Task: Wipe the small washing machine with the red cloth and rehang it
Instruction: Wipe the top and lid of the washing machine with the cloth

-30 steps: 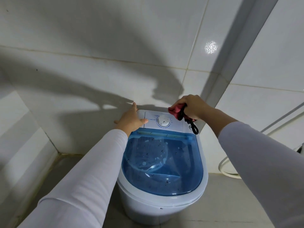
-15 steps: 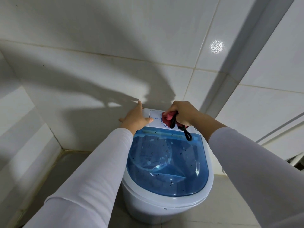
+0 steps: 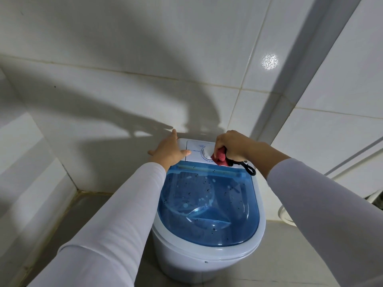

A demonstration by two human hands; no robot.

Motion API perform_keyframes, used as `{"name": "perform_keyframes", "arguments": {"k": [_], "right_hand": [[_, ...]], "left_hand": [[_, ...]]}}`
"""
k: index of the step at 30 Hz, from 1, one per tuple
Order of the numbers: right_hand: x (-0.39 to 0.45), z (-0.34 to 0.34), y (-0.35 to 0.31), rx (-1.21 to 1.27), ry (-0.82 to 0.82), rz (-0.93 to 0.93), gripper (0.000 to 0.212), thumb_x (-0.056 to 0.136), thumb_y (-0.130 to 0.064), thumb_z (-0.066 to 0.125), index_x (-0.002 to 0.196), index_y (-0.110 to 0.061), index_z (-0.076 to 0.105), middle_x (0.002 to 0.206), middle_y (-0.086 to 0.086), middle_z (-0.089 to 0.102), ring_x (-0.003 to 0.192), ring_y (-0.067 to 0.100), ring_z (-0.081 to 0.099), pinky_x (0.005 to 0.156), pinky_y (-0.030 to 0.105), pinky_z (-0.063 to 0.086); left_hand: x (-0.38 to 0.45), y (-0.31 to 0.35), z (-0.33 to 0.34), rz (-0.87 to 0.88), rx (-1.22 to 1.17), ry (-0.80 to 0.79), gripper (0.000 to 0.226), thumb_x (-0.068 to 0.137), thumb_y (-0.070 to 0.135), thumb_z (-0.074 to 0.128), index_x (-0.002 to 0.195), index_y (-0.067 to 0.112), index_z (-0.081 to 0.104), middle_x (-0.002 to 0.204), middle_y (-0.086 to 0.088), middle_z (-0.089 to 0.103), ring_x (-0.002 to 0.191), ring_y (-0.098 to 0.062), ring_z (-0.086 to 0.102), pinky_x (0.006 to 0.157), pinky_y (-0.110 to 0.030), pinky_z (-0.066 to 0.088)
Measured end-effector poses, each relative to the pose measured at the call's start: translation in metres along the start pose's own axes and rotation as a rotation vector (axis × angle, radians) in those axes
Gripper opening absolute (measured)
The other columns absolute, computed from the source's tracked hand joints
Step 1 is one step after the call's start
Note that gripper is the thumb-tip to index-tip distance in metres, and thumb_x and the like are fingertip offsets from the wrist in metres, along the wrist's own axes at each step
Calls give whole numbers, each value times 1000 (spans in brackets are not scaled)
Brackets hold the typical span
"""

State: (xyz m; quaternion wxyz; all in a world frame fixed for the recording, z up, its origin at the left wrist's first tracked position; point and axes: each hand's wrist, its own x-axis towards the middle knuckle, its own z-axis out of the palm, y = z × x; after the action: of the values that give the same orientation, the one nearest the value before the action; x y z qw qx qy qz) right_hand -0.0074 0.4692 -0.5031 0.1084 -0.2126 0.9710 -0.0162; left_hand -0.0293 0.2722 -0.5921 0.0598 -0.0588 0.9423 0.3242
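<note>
Right hand (image 3: 232, 147) grips the bunched red cloth (image 3: 220, 157), which protrudes below the curled fingers against the white control dial (image 3: 206, 153) of the small white washing machine (image 3: 207, 251). Its black hanging loop (image 3: 249, 169) trails down-right. Left hand (image 3: 169, 151), fingers straight, rests on the panel's left corner.

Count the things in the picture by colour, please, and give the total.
White: 2, washer body, dial
Blue: 1, lid
Red: 1, cloth, gripped by right hand
Black: 1, loop on the cloth
Total: 5
</note>
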Motion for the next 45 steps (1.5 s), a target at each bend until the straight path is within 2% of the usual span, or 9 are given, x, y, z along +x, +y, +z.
{"name": "perform_keyframes", "arguments": {"k": [6, 11, 20, 25, 30, 33, 35, 39, 45], "right_hand": [[-22, -21, 20, 194, 71, 194, 53, 75, 11, 36, 95, -22, 72, 108, 6, 67, 94, 29, 63, 80, 40, 58], [-47, -34, 23, 616, 74, 280, 55, 71, 21, 26, 87, -9, 70, 70, 10, 70, 51, 28, 62, 61, 49, 58], [-69, -49, -13, 950, 177, 266, 48, 84, 18, 27, 106, -2, 65, 68, -5, 69, 53, 14, 63, 39, 16, 49], [-70, -46, -36, 915, 189, 206, 52, 80, 20, 25, 109, 4, 65, 79, -1, 69, 49, 1, 64, 40, 12, 45], [-65, -39, -63, 972, 170, 167, 42, 82, 18, 26, 100, 7, 63, 69, -2, 75, 47, 5, 66, 40, 15, 47], [-57, -33, -77, 966, 118, 150, 30, 84, 15, 36, 97, 11, 63, 90, 16, 74, 54, 21, 67, 49, 28, 56], [-50, -29, -84, 856, 121, 150, 29, 84, 11, 42, 95, 4, 68, 84, 15, 72, 56, 24, 64, 49, 25, 54], [-36, -23, -100, 514, 101, 66, 36, 84, 5, 46, 98, -14, 73, 87, 3, 70, 72, 18, 64, 55, 14, 49], [-2, -1, -113, 205, 216, 38, 56, 82, 2, 42, 128, -25, 57, 127, 7, 58, 114, 25, 54, 91, 28, 44]], "left_hand": [[0, -6, 0, 21, -74, -25, 101, 80, 51, 63, 151, 26, -3, 156, 8, 29, 140, -27, 33, 111, -59, 23], [-11, -2, -3, -27, -55, -36, 95, 83, 54, 58, 151, 24, -1, 155, -2, 30, 138, -33, 35, 110, -60, 26], [-49, -22, -30, -75, -129, -11, 91, 86, 51, 55, 152, 21, 0, 158, 1, 24, 142, -28, 30, 113, -49, 29], [-77, -33, -37, -90, -113, -5, 89, 88, 49, 55, 152, 16, 3, 158, -2, 25, 142, -28, 30, 113, -42, 30], [-107, -46, -34, -89, -154, -43, 84, 91, 46, 53, 153, 18, 3, 158, 1, 23, 143, -26, 28, 113, -39, 28], [-118, -54, -31, -83, -193, -62, 83, 90, 43, 55, 152, 18, 5, 158, 0, 23, 144, -26, 27, 113, -41, 27], [-122, -58, -31, -83, -214, -78, 84, 90, 42, 57, 152, 19, 5, 159, 0, 22, 144, -26, 26, 114, -42, 26], [-124, -63, -30, -80, -202, -100, 88, 88, 41, 60, 152, 18, 5, 159, 0, 21, 144, -26, 26, 114, -42, 27], [-121, -71, -30, -99, -218, -127, 93, 85, 41, 65, 152, 20, 5, 159, 0, 22, 144, -27, 26, 115, -44, 27]]}}
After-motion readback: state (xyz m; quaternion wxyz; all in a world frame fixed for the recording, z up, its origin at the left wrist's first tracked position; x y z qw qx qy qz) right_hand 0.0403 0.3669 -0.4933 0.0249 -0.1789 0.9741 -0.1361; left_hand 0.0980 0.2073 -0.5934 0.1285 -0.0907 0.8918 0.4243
